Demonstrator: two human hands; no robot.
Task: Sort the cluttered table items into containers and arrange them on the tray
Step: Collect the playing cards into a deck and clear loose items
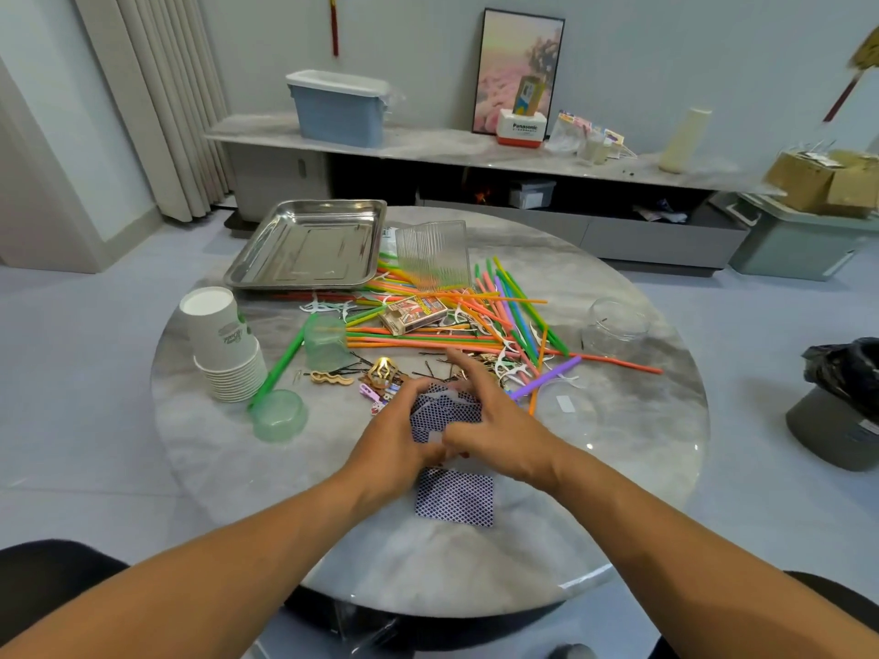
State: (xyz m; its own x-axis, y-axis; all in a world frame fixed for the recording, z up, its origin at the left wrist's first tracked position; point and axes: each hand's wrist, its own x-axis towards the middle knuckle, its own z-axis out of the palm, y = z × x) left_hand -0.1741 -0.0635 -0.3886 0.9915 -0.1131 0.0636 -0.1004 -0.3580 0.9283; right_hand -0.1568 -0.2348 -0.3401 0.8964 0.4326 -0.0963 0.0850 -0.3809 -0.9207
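Note:
Both hands meet over a loose bunch of blue-backed playing cards (440,413) at the table's middle. My left hand (395,439) curls round the bunch from the left. My right hand (494,420) covers it from the right with fingers spread toward the clutter. A small stack of the same cards (455,498) lies flat on the table just below my wrists. A steel tray (309,244) sits at the far left. Coloured straws (456,321), a card box (413,314), white floss picks and hair clips (376,375) lie scattered beyond my hands.
A stack of white paper cups (223,344) stands at the left, with two green plastic cups (278,416) near it. A ribbed clear container (433,254) stands beside the tray and a clear glass jar (616,325) at the right. A bin with a black bag (837,411) stands on the floor.

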